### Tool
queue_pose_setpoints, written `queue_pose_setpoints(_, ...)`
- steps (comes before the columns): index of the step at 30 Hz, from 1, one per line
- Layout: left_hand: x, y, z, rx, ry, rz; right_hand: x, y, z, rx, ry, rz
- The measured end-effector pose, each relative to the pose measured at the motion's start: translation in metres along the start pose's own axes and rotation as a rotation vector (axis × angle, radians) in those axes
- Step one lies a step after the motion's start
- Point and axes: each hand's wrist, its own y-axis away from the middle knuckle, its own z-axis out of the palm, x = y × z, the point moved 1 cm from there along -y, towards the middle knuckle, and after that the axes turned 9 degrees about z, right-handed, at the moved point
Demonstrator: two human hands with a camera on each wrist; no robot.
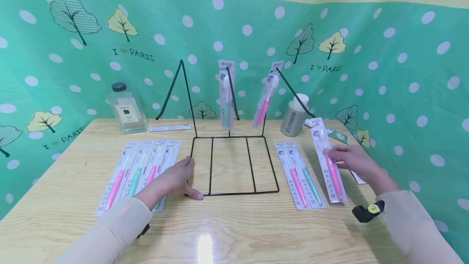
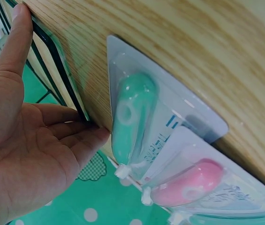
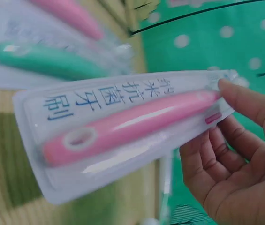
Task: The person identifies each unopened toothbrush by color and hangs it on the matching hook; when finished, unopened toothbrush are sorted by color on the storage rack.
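Between its thumb and fingers, my right hand (image 1: 353, 161) pinches a packaged pink toothbrush (image 1: 332, 176), tilted above the right side of the table; the pink handle (image 3: 127, 129) fills the right wrist view. My left hand (image 1: 178, 178) touches the front left corner of the black wire rack (image 1: 238, 193), thumb and fingers extended along its base. Two hooks of the rack bear packaged toothbrushes: a green one (image 1: 226, 101) in the middle and a pink one (image 1: 265, 101) on the right. The left hook (image 1: 168, 91) is bare.
Several packaged toothbrushes (image 1: 119, 178) lie in a row by my left forearm. Another pair (image 1: 301, 178) lies right of the rack. Behind stand a clear bottle (image 1: 128, 113) and a grey bottle (image 1: 292, 120). A flat narrow pack (image 1: 170, 128) and a green-and-white pack (image 1: 338, 135) lie towards the back.
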Motion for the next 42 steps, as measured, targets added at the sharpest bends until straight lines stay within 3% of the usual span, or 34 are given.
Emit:
queue_pose_setpoints(5,0.000,0.000,0.000,-0.003,-0.001,-0.001,-0.014,0.022,-0.009,0.024,-0.041,-0.045)
queue_pose_setpoints(10,0.000,0.000,0.001,-0.005,-0.008,0.002,-0.026,0.040,-0.011,0.012,-0.080,-0.155)
queue_pose_setpoints(14,0.000,0.000,0.000,-0.002,-0.011,0.004,-0.036,0.052,-0.011,-0.022,-0.153,-0.303)
queue_pose_setpoints(20,0.000,0.000,0.000,-0.002,-0.004,0.004,-0.055,0.066,-0.007,-0.178,-0.300,-0.600)
queue_pose_setpoints(23,0.000,0.000,0.000,-0.005,-0.002,0.004,-0.065,0.071,-0.002,-0.216,-0.288,-0.674)
queue_pose_setpoints(32,-0.001,0.000,0.001,-0.009,-0.011,0.007,-0.084,0.077,0.013,-0.139,-0.048,-0.619)
queue_pose_setpoints(42,0.000,0.000,0.000,-0.012,-0.010,0.006,-0.097,0.059,0.029,-0.092,-0.035,-0.559)
